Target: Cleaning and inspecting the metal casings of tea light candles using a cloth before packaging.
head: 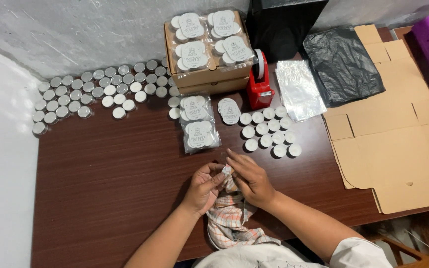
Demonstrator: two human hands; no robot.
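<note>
Both hands, left hand (205, 186) and right hand (250, 179), pinched shut on checked cloth (228, 214) at table (115, 198) front edge, perhaps wiping something small: best gripped firmly, rubbed in short strokes.

My dark brown wooden table (115, 178) carries rows of small tealights (90, 89) at its far left and another cluster (269, 133) near the middle. Two clear packs of candles (198, 121) lie beside an open cardboard box (207, 74). A red tape dispenser (259, 84), clear bags (299, 89), a black plastic bag (343, 62) and flattened cardboard (398, 144) lie to the right. A checked cloth (229, 218) rests at the near edge.
</note>
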